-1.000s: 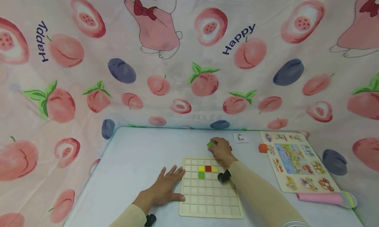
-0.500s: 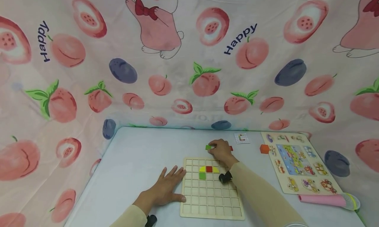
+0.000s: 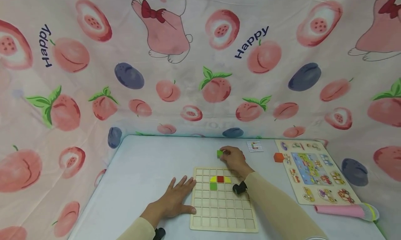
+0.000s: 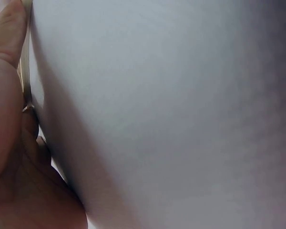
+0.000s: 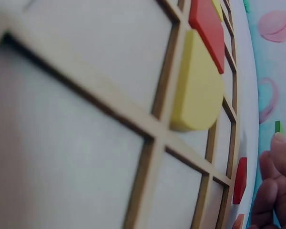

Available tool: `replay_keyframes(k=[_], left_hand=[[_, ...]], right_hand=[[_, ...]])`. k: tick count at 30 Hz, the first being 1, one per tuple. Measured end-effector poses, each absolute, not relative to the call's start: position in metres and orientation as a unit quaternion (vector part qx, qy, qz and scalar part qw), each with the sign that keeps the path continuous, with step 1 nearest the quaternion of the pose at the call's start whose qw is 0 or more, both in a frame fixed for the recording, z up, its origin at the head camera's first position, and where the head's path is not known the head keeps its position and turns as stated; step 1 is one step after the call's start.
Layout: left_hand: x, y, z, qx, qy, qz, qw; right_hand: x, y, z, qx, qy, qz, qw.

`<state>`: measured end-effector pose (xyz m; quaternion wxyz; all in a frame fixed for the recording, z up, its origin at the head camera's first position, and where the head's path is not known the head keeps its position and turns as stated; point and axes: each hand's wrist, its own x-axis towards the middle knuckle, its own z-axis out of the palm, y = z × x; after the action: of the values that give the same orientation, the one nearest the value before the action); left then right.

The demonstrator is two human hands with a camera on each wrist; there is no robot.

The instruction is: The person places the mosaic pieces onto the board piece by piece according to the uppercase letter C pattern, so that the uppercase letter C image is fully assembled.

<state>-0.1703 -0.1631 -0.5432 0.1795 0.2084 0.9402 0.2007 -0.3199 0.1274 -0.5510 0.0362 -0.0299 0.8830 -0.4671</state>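
Note:
My right hand [image 3: 234,159] pinches a small green block [image 3: 219,154] by thumb and fingertips, beyond the far edge of the wooden grid board [image 3: 223,212]. Its thumb shows against the green block [image 5: 278,126] in the right wrist view. Set in the board's cells are a red square block [image 3: 220,179] between two yellow round-edged blocks [image 3: 227,180], and a green square block [image 3: 213,186] nearer me. My left hand [image 3: 175,200] lies spread on the table, fingertips and thumb touching the board's left edge. Only part of that hand [image 4: 9,119] shows in the left wrist view.
A loose red block [image 5: 240,181] lies past the board, mostly hidden by my right hand in the head view. Right of it are a small pattern card [image 3: 254,146], an orange block [image 3: 278,157], a picture puzzle board [image 3: 313,177] and a pink microphone-shaped thing [image 3: 341,210].
The green block has turned in my right fingers, from a tilted view to a squarer face. The right hand has barely shifted; the left hand and the blocks on the board have stayed put.

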Motion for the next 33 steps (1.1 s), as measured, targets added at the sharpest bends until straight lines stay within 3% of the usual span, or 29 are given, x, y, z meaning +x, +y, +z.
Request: replay_keyframes(k=[33], left_hand=[[-0.17,-0.162,-0.539,0.209,0.937,0.211,0.186]], right_hand=[[-0.279,0.126,-0.516,-0.051,0.807,-0.589,-0.022]])
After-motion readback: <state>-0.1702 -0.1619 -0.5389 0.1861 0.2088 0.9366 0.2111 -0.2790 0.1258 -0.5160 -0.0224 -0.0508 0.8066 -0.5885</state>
